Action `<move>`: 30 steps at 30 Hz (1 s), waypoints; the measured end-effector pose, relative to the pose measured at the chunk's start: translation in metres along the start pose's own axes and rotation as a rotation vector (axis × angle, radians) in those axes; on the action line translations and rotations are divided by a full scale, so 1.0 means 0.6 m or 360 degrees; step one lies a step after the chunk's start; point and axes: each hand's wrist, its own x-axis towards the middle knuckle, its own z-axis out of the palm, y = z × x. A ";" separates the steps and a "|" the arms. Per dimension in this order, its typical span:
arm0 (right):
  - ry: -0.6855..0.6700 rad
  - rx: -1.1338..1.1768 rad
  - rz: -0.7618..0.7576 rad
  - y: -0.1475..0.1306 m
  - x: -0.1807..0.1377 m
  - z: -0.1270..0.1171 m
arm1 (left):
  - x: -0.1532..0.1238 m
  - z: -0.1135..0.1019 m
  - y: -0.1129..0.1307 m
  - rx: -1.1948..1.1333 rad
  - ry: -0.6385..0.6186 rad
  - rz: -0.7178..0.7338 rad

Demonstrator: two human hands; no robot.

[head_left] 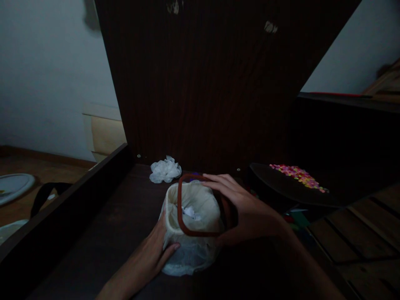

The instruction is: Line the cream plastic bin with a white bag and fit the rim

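Note:
A pale container (190, 231) wrapped in thin plastic stands on a dark wooden surface (109, 233). White crumpled material shows inside it. My left hand (158, 250) presses against its lower left side, thumb on the plastic. My right hand (246, 212) grips a reddish-brown rounded-square ring or lid rim (181, 208) and holds it tilted over the container's mouth.
A crumpled white plastic bag (165, 170) lies behind the container. A tall dark wooden panel (212, 83) rises at the back. To the right, a dark tray (290, 189) carries several small bright beads (298, 174). A raised wooden edge (68, 200) borders the left.

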 end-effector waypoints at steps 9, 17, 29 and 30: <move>-0.0308 -0.0005 -0.0024 0.004 0.059 0.031 | -0.005 -0.078 0.009 -0.0178 0.0092 -0.0097; -0.0298 0.0008 -0.0027 0.016 0.058 0.018 | 0.059 -0.116 0.036 -0.0272 0.0180 0.0085; -0.0293 0.0445 0.0139 0.051 0.048 0.038 | 0.074 -0.082 0.041 -0.0239 0.0185 0.0081; -0.0272 0.0503 0.0169 0.054 0.045 0.041 | 0.074 -0.080 0.040 -0.0240 0.0193 0.0093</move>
